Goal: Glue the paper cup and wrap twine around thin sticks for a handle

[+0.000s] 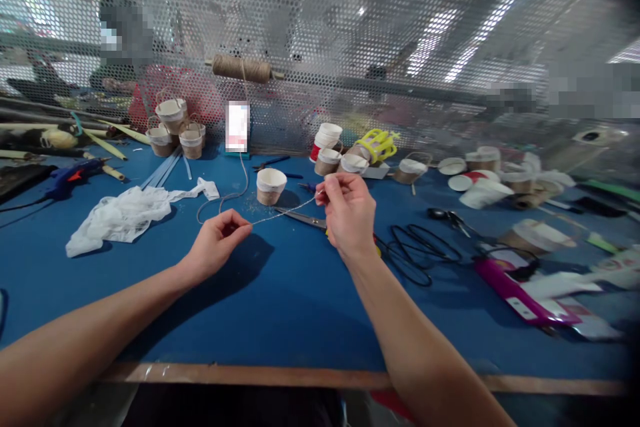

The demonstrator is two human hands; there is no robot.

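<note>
My left hand (218,240) pinches one end of a thin length of twine (285,212), and my right hand (348,211) pinches it further along, so the strand runs taut between them just above the blue table (280,307). More twine curls back in a loop (220,201) and rises to a spool of jute twine (241,69) hung on the mesh screen. A twine-wrapped paper cup (271,185) stands just beyond the strand. Scissors (305,218) lie under my right hand.
White gauze cloth (127,211) lies left, a blue glue gun (75,175) beyond it. Several wrapped cups (176,127) stand at the back left, more cups (330,147) and a yellow plastic piece (379,144) centre-back. Black cord (417,250), a pink-edged packet (520,293) and cups lie right. A person sits behind the mesh.
</note>
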